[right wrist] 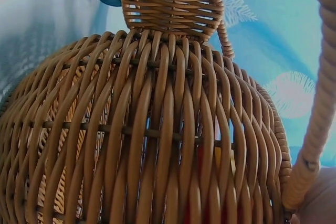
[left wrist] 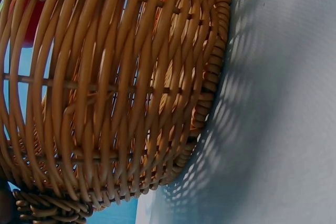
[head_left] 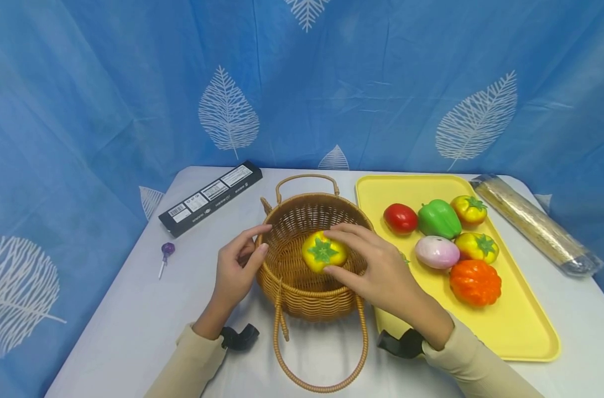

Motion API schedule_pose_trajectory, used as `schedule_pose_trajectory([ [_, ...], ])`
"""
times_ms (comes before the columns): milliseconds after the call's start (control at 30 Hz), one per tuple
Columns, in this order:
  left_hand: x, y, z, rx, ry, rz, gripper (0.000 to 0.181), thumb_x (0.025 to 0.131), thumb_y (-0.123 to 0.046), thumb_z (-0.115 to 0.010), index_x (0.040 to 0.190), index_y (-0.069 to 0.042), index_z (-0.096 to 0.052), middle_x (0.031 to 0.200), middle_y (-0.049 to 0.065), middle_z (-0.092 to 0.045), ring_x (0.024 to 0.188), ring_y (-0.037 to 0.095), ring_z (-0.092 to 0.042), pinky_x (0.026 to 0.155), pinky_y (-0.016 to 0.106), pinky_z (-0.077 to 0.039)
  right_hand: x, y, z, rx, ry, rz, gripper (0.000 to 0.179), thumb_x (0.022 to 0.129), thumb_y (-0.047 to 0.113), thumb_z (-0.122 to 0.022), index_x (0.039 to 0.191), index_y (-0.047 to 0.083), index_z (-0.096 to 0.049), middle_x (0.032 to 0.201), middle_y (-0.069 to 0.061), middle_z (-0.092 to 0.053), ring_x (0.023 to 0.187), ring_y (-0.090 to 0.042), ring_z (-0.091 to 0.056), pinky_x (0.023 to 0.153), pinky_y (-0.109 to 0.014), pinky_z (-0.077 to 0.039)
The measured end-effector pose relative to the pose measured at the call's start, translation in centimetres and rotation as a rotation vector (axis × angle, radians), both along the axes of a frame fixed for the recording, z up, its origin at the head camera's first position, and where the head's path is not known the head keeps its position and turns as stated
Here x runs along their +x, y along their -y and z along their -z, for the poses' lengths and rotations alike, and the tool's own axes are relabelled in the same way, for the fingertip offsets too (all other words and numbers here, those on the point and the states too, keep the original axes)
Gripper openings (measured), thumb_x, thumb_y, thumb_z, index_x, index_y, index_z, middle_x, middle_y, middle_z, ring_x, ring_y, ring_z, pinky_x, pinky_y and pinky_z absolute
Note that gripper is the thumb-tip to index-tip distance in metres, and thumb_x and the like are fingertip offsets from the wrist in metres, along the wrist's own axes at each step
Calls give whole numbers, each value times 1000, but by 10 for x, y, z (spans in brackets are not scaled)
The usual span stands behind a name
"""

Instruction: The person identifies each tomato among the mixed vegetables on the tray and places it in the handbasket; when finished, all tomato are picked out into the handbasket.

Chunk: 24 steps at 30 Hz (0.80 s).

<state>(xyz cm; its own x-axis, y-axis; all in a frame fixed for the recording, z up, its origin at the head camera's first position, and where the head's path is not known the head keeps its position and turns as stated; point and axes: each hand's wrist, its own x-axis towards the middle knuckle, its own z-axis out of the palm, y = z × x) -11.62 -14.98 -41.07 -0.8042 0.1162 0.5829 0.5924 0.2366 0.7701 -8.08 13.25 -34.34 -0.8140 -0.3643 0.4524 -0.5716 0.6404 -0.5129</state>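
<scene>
A round brown wicker basket [head_left: 314, 301] stands at the middle of the table, its front handle lying down toward me. My left hand [head_left: 237, 265] holds the basket's left rim, thumb and fingertips at the edge. Over the basket's opening, my right hand [head_left: 376, 268] holds a yellow toy tomato [head_left: 324, 251] with a green star-shaped top, thumb on one side and fingers on the other. The woven wall [left wrist: 121, 77] fills much of the left wrist view. In the right wrist view, a small woven side ear [right wrist: 173, 11] shows; the hand's grip is hidden there.
Right of the basket, a yellow tray [head_left: 521, 326] bears a red toy vegetable [head_left: 400, 219], green pepper [head_left: 438, 219], pink-white onion [head_left: 437, 252], orange pumpkin [head_left: 475, 283] and more yellow tomatoes. A wrapped roll [head_left: 536, 224], black box [head_left: 211, 198] and purple lollipop [head_left: 167, 249] lie around.
</scene>
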Motion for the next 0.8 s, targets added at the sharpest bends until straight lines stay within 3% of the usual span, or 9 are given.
schedule_pose_trajectory([
  [300, -1, -1, 0, 2, 6, 4, 34, 96, -4, -64, 129, -9, -69, 60, -2, -33, 51, 11, -26, 48, 26, -28, 0, -3, 1, -15, -2, -3, 57, 83, 38, -85, 135, 22, -66, 142, 4, -59, 130, -19, -56, 102, -43, -49],
  [500, -1, -1, -1, -2, 11, 3, 34, 97, -4, -64, 129, -10, -69, 60, -3, -34, 50, 11, -27, 48, 26, -28, 1, -4, 4, -60, -39, -18, 53, 84, 30, -86, 133, 21, -68, 138, 5, -61, 129, -17, -57, 105, -37, -46],
  [700, 0, 0, -1, -2, 8, -6, 34, 95, -3, -64, 129, -9, -69, 60, -1, -35, 51, 12, -28, 48, 26, -28, -1, -18, -1, -239, -37, -27, 47, 84, 10, -85, 129, 16, -71, 128, 1, -68, 120, -17, -63, 104, -26, -46],
  [800, 0, -1, -2, 0, 8, -6, 34, 95, -2, -65, 128, -8, -69, 60, -1, -35, 51, 13, -29, 49, 26, -28, -2, -31, -10, -377, 11, 23, 46, 84, 1, -82, 128, 11, -70, 123, -2, -70, 113, -14, -65, 99, -24, -49],
])
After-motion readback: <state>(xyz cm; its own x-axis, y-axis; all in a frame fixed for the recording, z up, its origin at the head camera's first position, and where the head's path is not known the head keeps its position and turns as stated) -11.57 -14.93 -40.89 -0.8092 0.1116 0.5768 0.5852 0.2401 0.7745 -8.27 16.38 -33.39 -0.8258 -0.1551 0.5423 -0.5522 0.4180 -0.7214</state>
